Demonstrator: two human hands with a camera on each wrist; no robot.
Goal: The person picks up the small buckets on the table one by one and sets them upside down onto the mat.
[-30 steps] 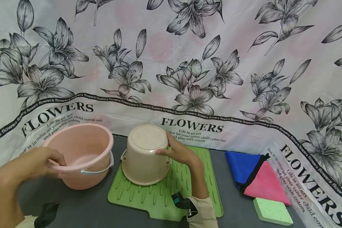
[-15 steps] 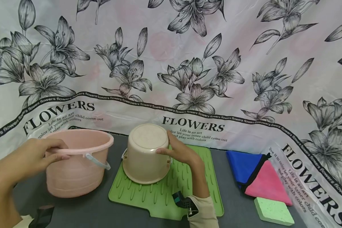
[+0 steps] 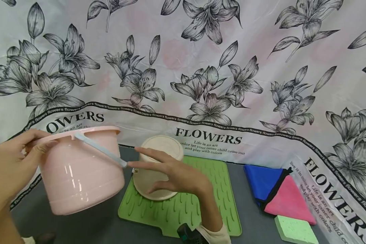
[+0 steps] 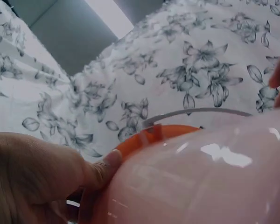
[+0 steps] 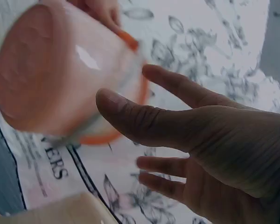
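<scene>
My left hand (image 3: 16, 162) pinches the rim of a pink bucket (image 3: 83, 173) and holds it tilted above the dark table, its base toward me. The bucket's pale blue handle (image 3: 100, 149) hangs across its front. My right hand (image 3: 177, 173) is spread, fingers extended, with the fingertips right by the lower end of that handle. Behind it a cream bucket (image 3: 162, 145) stands upside down on a green ribbed mat (image 3: 207, 189), partly hidden by the hand. In the right wrist view the thumb and fingers (image 5: 168, 126) reach toward the pink bucket without gripping anything.
To the right lie a folded blue and pink cloth (image 3: 288, 196) and a light green sponge (image 3: 296, 230) against it. A flower-printed sheet (image 3: 201, 84) hangs behind the grey table (image 3: 140, 230).
The left hand has lifted the pink bucket off the table and tipped it toward me. My right hand has let go of the cream bucket and moved left toward the pink one.
</scene>
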